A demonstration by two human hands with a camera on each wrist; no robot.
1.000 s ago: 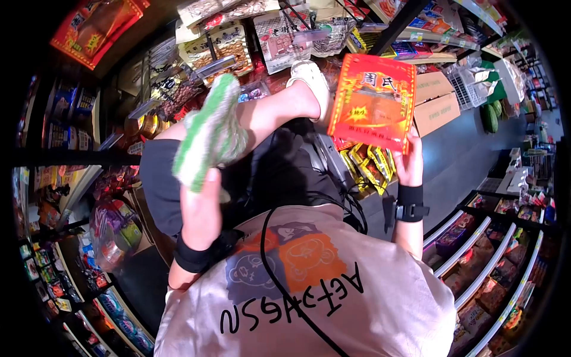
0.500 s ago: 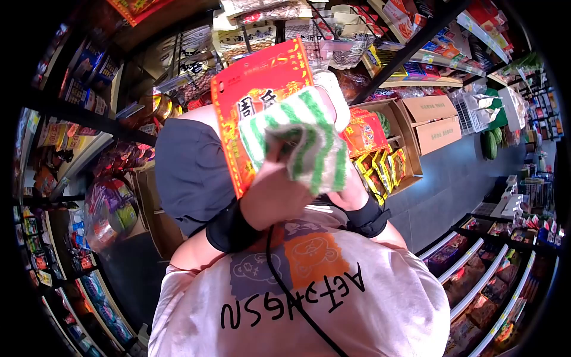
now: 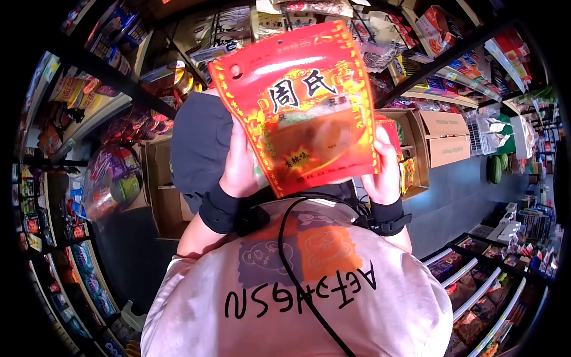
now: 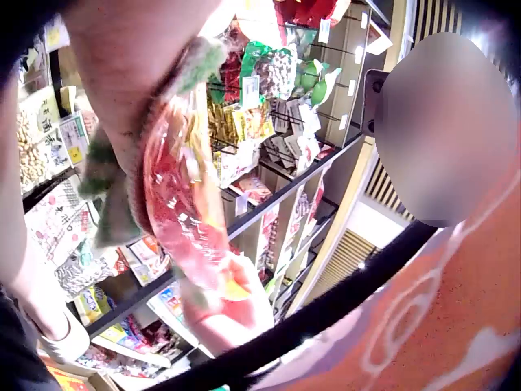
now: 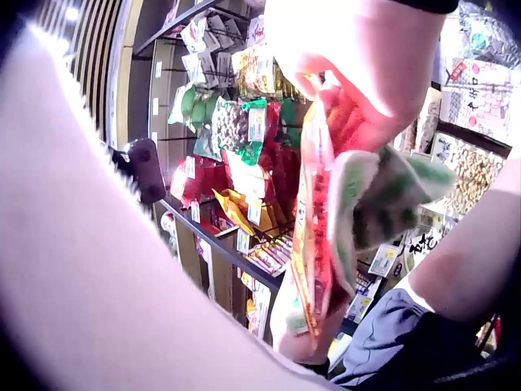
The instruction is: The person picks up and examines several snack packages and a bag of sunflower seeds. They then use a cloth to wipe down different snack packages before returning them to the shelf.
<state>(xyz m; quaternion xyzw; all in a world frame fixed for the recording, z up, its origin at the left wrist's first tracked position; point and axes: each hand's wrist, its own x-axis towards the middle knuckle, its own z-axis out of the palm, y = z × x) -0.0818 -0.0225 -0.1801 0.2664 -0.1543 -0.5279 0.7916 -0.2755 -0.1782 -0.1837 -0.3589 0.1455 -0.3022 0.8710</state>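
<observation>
A red food packet [image 3: 309, 113] with large dark characters is held up, front facing the head camera. My left hand [image 3: 237, 163] grips its left edge. My right hand [image 3: 383, 169] pinches its lower right edge, fingertips showing in front. The green-and-white striped cloth [image 5: 387, 195] lies against the packet's back in the right wrist view, largely hidden from the head view. In the left wrist view, cloth [image 4: 110, 195] hangs between my left hand [image 4: 134, 73] and the packet [image 4: 183, 199].
Shelves of hanging snack bags [image 3: 226, 27] stand ahead. An open carton [image 3: 422, 163] with packets lies right, an open box [image 3: 163, 205] left beside a wrapped bundle [image 3: 113, 181]. Racks [image 3: 482, 291] stand lower right, and a black cable [image 3: 282, 238] crosses the shirt.
The packet has turned to face the head camera and shifted right. The cloth has moved from its front to behind it. My hands have spread apart to opposite edges.
</observation>
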